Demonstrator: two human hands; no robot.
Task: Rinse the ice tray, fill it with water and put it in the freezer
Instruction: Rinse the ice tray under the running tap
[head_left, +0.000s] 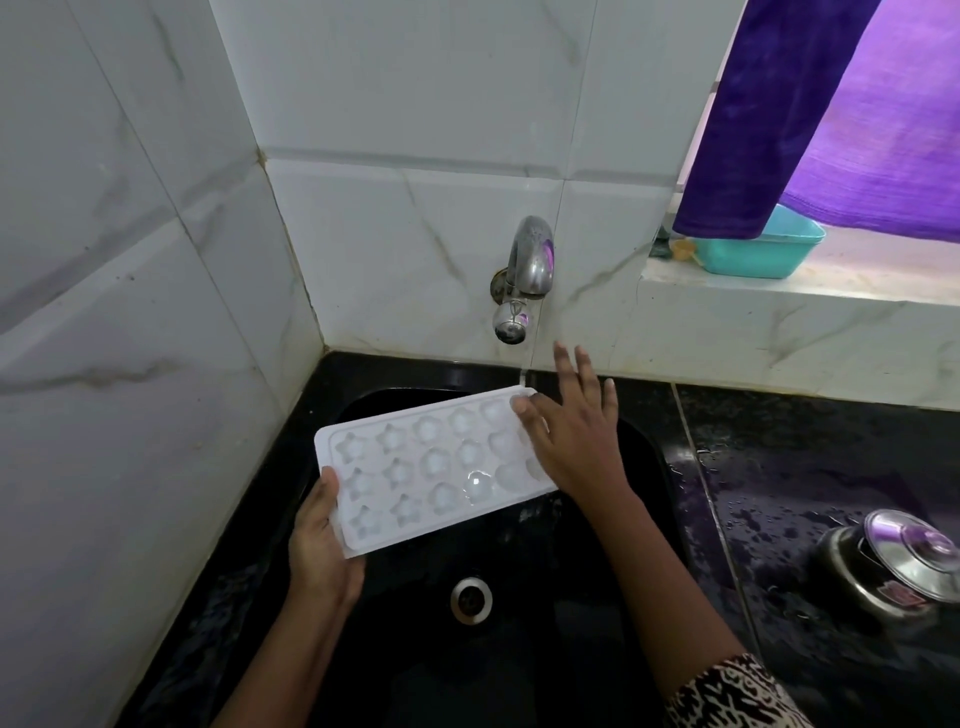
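- You hold the tray (415, 467) over the black sink (519, 660), just below the tap (524, 270). It is tilted, with its far right corner the highest and closest to the spout.
- Your left hand (319, 540) grips the tray's near left end: the thumb lies on the top rim and the fingers are curled underneath, out of sight.
- Your right hand (571, 436) lies flat on the far right end with the fingers straight and spread. It touches the tray but clasps nothing.
- The two hands are well apart, one at each end of the tray.
- The tray is white, and its moulded cups face up. Some are star-shaped and some round; one round cup near the front edge shines wet.
- A thin line of water seems to fall from the spout to the tray's far corner, but it is too faint to be sure.
- The drain (471, 600) sits in the sink floor, below the tray.
- On the wet black counter (805, 467) to your right stands a steel pot (893, 566) with its lid on.
- On the sill a teal tub (763, 254) sits behind a purple curtain (779, 104).
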